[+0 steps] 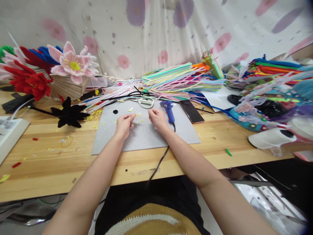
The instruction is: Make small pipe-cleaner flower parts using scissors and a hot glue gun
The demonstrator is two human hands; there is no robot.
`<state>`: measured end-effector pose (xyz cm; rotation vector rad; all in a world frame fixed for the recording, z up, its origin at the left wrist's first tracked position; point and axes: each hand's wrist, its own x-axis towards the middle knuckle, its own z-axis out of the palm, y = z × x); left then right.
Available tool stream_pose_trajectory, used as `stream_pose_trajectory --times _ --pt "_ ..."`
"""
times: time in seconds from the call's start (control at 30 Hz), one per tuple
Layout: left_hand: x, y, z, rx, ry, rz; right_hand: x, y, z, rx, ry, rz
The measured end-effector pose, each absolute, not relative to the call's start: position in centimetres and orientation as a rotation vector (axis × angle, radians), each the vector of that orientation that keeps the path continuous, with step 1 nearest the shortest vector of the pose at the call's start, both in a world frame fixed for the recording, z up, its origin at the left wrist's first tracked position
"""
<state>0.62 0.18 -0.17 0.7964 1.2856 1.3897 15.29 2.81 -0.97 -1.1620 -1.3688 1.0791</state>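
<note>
Over the grey cutting mat [114,143], my left hand [124,126] pinches a small bunch of thin pale strands with yellow tips [140,121]. The strands point right, toward my other hand. Across a short gap, my right hand [157,120] is closed, thumb and fingers pressed together. Whatever it may hold is too small or hidden to make out. Just right of that hand lies a blue glue gun [168,112], its black cord running down over the table's front edge. Scissors [146,102] with pale handles rest behind both hands, at the mat's back edge.
A phone [191,111] lies on the mat's right side. Bundles of coloured pipe cleaners [171,78] fill the back. To the left are a black fuzzy flower [69,113], a pink fuzzy flower [70,63] and a white power strip [14,133]. A white spool [271,140] lies at right.
</note>
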Motion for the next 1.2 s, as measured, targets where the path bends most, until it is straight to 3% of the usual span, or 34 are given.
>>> stream_pose_trajectory --times 0.2,0.47,1.2 --pt "1.1 0.1 -0.2 0.812 1.279 1.368 14.2 2.4 -0.9 -0.987 -1.357 1.283" --pt "1.3 0.1 -0.2 0.852 1.301 1.333 14.2 2.5 -0.9 -1.086 -1.288 1.175" --pt "-0.2 0.0 1.0 0.813 1.168 1.273 14.9 2.4 -0.5 -0.880 -1.239 1.455"
